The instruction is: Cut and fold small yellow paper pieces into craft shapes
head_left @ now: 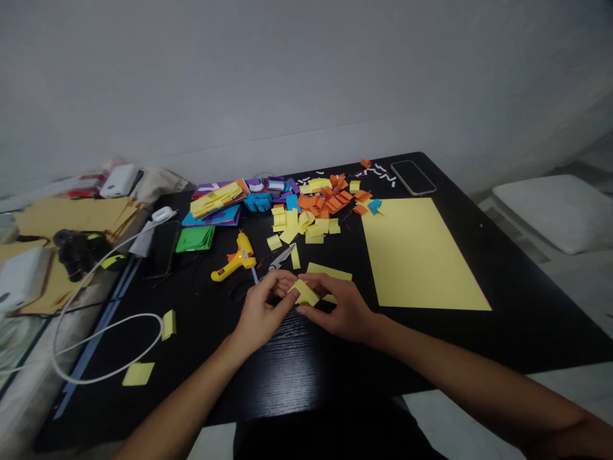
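Between my two hands, over the near middle of the black table, is a small folded piece of yellow paper point(306, 292). My left hand point(266, 305) pinches its left side with thumb and fingers. On the right side, the fingers of my right hand point(341, 305) close on the same paper. Just beyond my hands lie a yellow paper strip point(330, 271) and a pair of scissors point(281, 257), its handles partly hidden by my left hand. A yellow glue gun point(238, 257) rests on the table to the left of the scissors.
Yellow paper pieces point(306, 223) and orange pieces point(325, 203) are heaped at the back. A large yellow sheet point(424, 255) lies right, below a phone point(412, 177). Green folded paper point(195, 238), a dark phone point(163, 249) and a looping white cable point(108, 262) occupy the left.
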A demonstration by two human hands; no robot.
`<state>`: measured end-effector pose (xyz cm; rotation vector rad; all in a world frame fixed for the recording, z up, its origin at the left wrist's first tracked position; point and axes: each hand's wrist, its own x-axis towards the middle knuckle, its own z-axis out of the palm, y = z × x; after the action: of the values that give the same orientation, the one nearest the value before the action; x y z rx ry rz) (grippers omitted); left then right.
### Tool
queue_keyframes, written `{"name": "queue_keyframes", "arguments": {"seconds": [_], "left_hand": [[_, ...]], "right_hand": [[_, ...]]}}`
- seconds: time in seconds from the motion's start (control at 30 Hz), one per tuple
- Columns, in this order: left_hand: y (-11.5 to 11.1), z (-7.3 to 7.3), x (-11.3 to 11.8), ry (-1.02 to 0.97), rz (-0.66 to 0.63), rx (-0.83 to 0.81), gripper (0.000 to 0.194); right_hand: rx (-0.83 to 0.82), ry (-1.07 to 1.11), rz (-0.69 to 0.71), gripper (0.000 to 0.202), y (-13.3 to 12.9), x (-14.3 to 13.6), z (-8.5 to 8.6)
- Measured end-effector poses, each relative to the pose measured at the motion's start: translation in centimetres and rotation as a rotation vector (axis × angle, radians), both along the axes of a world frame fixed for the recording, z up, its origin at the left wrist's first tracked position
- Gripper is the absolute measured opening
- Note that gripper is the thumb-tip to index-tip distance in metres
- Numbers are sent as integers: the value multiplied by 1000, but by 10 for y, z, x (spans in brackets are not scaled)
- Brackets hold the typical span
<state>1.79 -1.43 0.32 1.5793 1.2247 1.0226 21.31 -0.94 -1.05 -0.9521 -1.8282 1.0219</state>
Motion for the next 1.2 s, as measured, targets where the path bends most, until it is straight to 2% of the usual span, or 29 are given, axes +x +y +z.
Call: {"name": "queue_keyframes", "arguments": {"seconds": [0.1, 0.23, 0.3, 0.4, 0.53, 0.83, 1.2], "left_hand": [[1, 0, -2, 37, -10, 26, 12], [1, 1, -3, 48, -33, 11, 12], [0, 2, -3, 50, -49, -5, 13], [0, 3, -3, 51, -72, -18, 14], [0, 5, -3, 40, -93, -20, 13], [0, 4, -4, 31, -96, -51, 11], [2, 8, -7, 101, -158, 29, 10]], "right_hand": [[-93, 85, 46, 53, 0, 2, 3], [-301, 214, 37, 28, 4, 2, 7], [-406, 257, 22, 24, 7, 1, 7], [-534, 303, 37, 24, 12, 2, 7], [-619, 342, 61, 26, 16, 3, 6], [-656, 382, 65, 28, 15, 1, 8], [-494, 258, -1, 16, 14, 0, 3]]}}
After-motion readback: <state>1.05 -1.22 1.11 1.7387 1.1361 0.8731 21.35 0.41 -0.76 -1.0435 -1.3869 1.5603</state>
